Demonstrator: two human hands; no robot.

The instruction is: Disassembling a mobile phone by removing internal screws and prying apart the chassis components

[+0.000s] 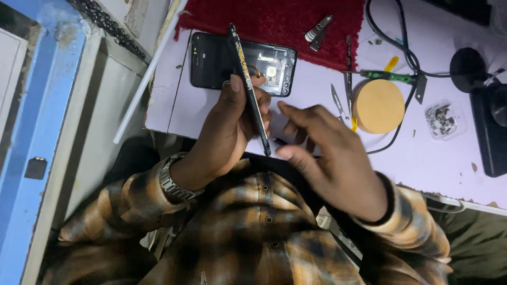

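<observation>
Item: phone body [249, 89], black, slim, seen edge-on. We hold it in our left hand [224, 134], fingers closed around its lower half with the thumb lying along one face, so the thin edge with its exposed strip of parts faces up toward the camera; held this way the side seam can be looked over and reached. Its long axis runs from the upper end, near the red mat [280, 24], down and slightly rightward to the lower end, which points at our chest just above the plaid shirt [253, 232].

Right hand [327, 158]: fingers spread apart and holding nothing that we can make out, the thumb tip close to the lower end of the phone body; motion blur hides whether it touches.

Beneath the phone body: a black back cover [211, 66], lying flat on the pale purple tabletop [438, 163], inner side up, with a small bright component showing.

Farther out: metal tweezers [318, 32] on the red mat; a round tan disc [378, 105] to the right, with a green-handled tool [393, 76] and black cables [401, 47] beside it; a small clear case of tiny parts [442, 119] near the right edge. A metal watch [171, 182] sits on our left wrist.
</observation>
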